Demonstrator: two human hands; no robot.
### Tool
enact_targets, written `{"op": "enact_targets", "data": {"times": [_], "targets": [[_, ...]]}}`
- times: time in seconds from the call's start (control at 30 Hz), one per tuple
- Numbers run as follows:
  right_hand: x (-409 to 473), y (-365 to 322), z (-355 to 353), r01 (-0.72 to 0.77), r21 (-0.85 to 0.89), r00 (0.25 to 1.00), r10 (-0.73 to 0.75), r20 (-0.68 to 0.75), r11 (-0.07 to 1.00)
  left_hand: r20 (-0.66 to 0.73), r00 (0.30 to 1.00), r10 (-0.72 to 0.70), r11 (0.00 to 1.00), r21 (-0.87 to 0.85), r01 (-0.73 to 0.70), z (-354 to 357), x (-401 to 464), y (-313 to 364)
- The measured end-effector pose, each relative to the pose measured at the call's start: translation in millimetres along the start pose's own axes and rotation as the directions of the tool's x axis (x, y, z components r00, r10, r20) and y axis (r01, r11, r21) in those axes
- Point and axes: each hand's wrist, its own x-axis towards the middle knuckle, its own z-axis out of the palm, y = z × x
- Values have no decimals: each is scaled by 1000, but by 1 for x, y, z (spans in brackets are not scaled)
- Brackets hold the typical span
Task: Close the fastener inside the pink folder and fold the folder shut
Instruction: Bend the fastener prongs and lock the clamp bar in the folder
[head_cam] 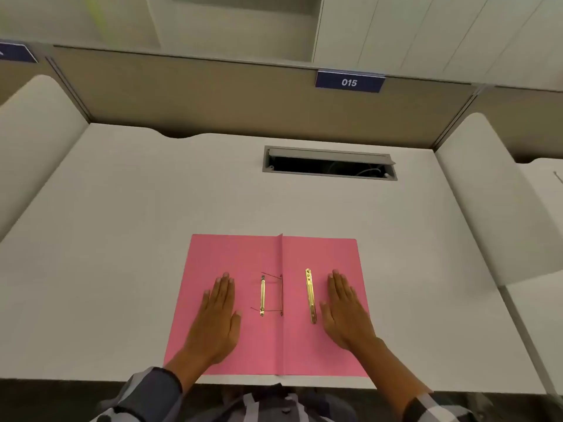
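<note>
Pink folder lying open on desk; fastener bar lying loose at 3 o'clock of spine; left hand, right hand resting flat, grasping nothing.

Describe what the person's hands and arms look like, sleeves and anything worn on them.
Both the left hand and right hand are bare, no gloves, rings or watch visible. The forearms emerge from pushed-up dark grey and pale plaid shirt sleeves.
</note>
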Motion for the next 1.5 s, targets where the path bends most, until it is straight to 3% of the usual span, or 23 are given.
{"op": "enact_targets", "data": {"times": [0.2,0.5,0.63,0.77,0.9,1.1,1.5], "targets": [[-5,3,8,-18,-6,995,19,96,1000,122,991,-51,998,34,47,15,-4,-4],[2,-8,-1,-62,15,993,60,106,998,104,994,-45,999,25,43,14,-5,-3],[25,-19,-21,-70,77,998,70,-2,995,-49,997,-67,989,-139,59,5,-2,2],[48,-28,-35,-61,174,997,52,55,983,-213,968,-133,940,-338,55,-5,4,15],[61,-34,-38,-35,143,994,20,105,989,-120,967,-226,866,-478,144,-3,3,28],[71,-38,-41,-17,71,990,7,138,997,-14,968,-252,775,-601,193,5,3,37],[81,-43,-50,-14,34,979,7,202,999,64,942,-329,593,-763,258,10,15,48]]}}
